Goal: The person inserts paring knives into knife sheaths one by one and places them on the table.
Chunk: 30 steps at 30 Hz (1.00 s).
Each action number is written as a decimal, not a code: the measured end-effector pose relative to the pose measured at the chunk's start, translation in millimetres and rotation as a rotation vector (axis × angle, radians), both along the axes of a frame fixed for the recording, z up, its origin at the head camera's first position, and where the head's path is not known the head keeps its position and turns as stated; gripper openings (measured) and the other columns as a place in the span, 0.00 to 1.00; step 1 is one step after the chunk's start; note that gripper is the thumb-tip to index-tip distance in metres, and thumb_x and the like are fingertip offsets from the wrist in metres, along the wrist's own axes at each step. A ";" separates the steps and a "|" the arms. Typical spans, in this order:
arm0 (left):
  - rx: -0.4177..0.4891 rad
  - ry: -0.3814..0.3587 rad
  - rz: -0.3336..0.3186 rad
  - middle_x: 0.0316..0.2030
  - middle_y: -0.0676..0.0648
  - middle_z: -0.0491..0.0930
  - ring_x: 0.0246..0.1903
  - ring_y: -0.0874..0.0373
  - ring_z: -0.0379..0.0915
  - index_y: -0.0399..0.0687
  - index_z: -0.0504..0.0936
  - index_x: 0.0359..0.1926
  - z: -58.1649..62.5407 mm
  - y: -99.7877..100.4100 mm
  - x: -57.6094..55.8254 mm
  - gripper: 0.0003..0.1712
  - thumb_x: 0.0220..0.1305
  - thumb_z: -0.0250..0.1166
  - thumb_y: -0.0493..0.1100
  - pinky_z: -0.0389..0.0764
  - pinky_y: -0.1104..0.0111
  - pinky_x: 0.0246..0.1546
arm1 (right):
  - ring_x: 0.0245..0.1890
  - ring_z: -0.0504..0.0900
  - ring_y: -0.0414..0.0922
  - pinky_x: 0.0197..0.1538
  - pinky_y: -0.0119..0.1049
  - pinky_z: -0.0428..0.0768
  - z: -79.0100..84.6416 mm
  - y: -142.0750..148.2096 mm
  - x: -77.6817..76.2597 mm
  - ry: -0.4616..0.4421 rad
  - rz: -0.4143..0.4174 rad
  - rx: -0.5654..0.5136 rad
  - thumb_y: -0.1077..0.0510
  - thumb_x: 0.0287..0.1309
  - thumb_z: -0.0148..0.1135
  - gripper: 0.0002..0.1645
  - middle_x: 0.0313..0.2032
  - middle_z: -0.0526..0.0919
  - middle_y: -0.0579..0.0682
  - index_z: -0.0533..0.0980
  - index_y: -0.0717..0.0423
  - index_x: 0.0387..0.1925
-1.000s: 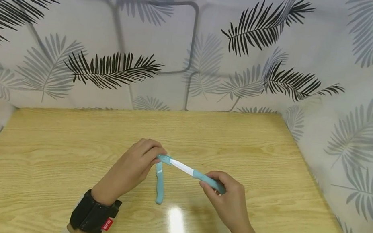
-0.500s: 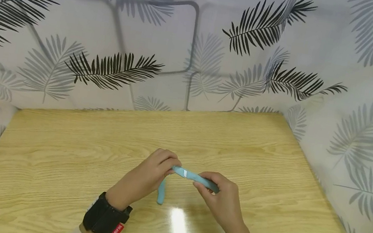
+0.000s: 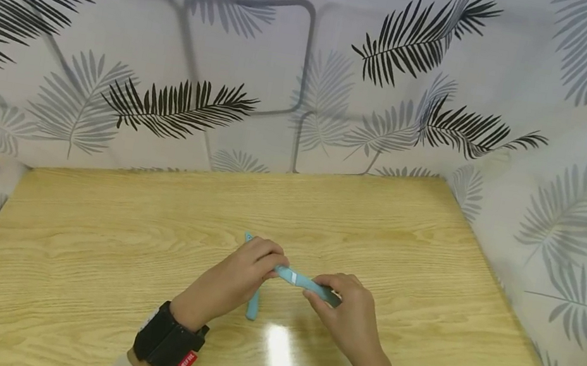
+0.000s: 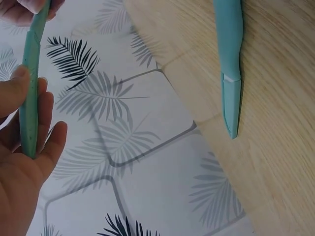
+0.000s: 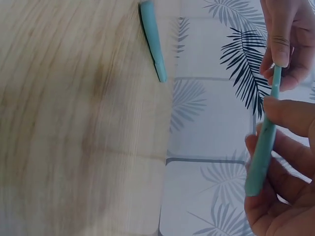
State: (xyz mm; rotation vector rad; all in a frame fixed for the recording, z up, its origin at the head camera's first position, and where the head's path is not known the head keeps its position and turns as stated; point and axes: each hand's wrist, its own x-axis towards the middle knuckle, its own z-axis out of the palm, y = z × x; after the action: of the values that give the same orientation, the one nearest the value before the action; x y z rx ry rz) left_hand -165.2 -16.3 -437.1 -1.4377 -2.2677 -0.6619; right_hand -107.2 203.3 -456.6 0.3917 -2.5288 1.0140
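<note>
Between both hands is a turquoise knife (image 3: 306, 283), with a small white patch showing where handle and sheath meet. My left hand (image 3: 241, 274) grips the sheath (image 4: 30, 105) between thumb and fingers, the sheath's end reaching toward the palm in the left wrist view. The handle (image 5: 262, 152) is pinched by the thumb and fingers of my right hand (image 3: 354, 311). A second turquoise knife (image 4: 230, 44), also in its sheath, lies on the table under my left hand; in the head view the hand hides its middle.
The wood-grain table (image 3: 148, 224) spreads around the hands. Behind it and at the sides hangs a pale cloth (image 3: 243, 66) with a leaf print. A bright light reflection (image 3: 281, 360) lies on the tabletop near the front.
One second ago most of the white blade was bare; half a second ago it slid into the sheath as the left hand moved right. Since then the hands have barely moved.
</note>
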 end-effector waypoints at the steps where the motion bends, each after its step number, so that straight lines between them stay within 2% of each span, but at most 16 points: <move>1: -0.001 0.001 0.008 0.44 0.49 0.70 0.43 0.58 0.64 0.42 0.74 0.45 -0.3 0.1 -0.2 0.15 0.55 0.65 0.34 0.67 0.76 0.47 | 0.30 0.73 0.39 0.30 0.34 0.76 0.4 -0.3 -0.6 -0.013 -0.006 0.012 0.58 0.42 0.73 0.11 0.31 0.81 0.43 0.82 0.55 0.31; 4: -0.011 0.015 0.062 0.47 0.48 0.70 0.47 0.56 0.65 0.45 0.75 0.49 -1.4 -0.9 -0.4 0.17 0.58 0.65 0.40 0.68 0.70 0.50 | 0.26 0.68 0.38 0.27 0.32 0.72 0.9 -2.0 -3.7 -0.060 -0.012 0.035 0.56 0.43 0.73 0.10 0.29 0.78 0.42 0.82 0.54 0.30; 7: -0.004 0.011 0.126 0.52 0.45 0.69 0.54 0.52 0.63 0.47 0.73 0.56 -1.6 -4.6 -0.4 0.23 0.61 0.63 0.47 0.67 0.63 0.54 | 0.19 0.66 0.37 0.20 0.29 0.69 0.1 -3.8 -9.5 -0.111 -0.020 0.048 0.55 0.46 0.71 0.10 0.25 0.76 0.42 0.81 0.56 0.29; 11: 0.031 -0.022 0.182 0.55 0.43 0.67 0.57 0.50 0.61 0.46 0.70 0.60 -0.9 -14.5 0.7 0.27 0.63 0.61 0.50 0.67 0.59 0.54 | 0.14 0.66 0.36 0.15 0.27 0.66 -3.5 -6.5 -22.6 -0.208 -0.082 0.060 0.54 0.49 0.69 0.11 0.22 0.77 0.43 0.80 0.58 0.26; 16: 0.041 -0.090 0.212 0.56 0.45 0.67 0.57 0.52 0.61 0.45 0.71 0.60 -2.9 -27.0 5.8 0.25 0.66 0.58 0.50 0.67 0.60 0.53 | 0.13 0.68 0.36 0.14 0.28 0.68 -9.4 -12.8 -42.9 -0.312 -0.138 0.107 0.52 0.51 0.67 0.13 0.19 0.76 0.44 0.79 0.59 0.26; 19: 0.073 -0.114 0.229 0.55 0.44 0.67 0.56 0.51 0.61 0.44 0.70 0.60 -4.9 -33.7 10.2 0.25 0.65 0.59 0.49 0.68 0.59 0.53 | 0.14 0.69 0.37 0.14 0.28 0.69 -12.0 -17.2 -49.7 -0.354 -0.156 0.120 0.52 0.51 0.67 0.13 0.18 0.76 0.44 0.79 0.60 0.26; 26: 0.208 -0.135 0.346 0.51 0.44 0.72 0.52 0.51 0.66 0.41 0.74 0.55 -5.6 -57.0 18.5 0.21 0.63 0.61 0.43 0.71 0.59 0.51 | 0.14 0.69 0.37 0.14 0.27 0.67 -17.3 -23.6 -52.3 -0.413 -0.187 0.115 0.54 0.49 0.67 0.13 0.18 0.74 0.45 0.77 0.60 0.24; 30: 0.268 -0.116 0.369 0.46 0.47 0.77 0.47 0.52 0.71 0.41 0.78 0.48 -9.4 -66.5 20.9 0.14 0.62 0.61 0.39 0.73 0.60 0.48 | 0.13 0.66 0.38 0.14 0.27 0.64 -18.5 -25.3 -48.5 -0.426 -0.185 0.127 0.54 0.50 0.66 0.13 0.16 0.71 0.45 0.75 0.60 0.22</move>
State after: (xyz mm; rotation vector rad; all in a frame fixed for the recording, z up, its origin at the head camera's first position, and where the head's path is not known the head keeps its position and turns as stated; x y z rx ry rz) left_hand -144.4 -82.8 -446.4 -0.8479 -2.3362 -0.9024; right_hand -155.8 177.9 -475.2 -0.0335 -2.9488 0.9482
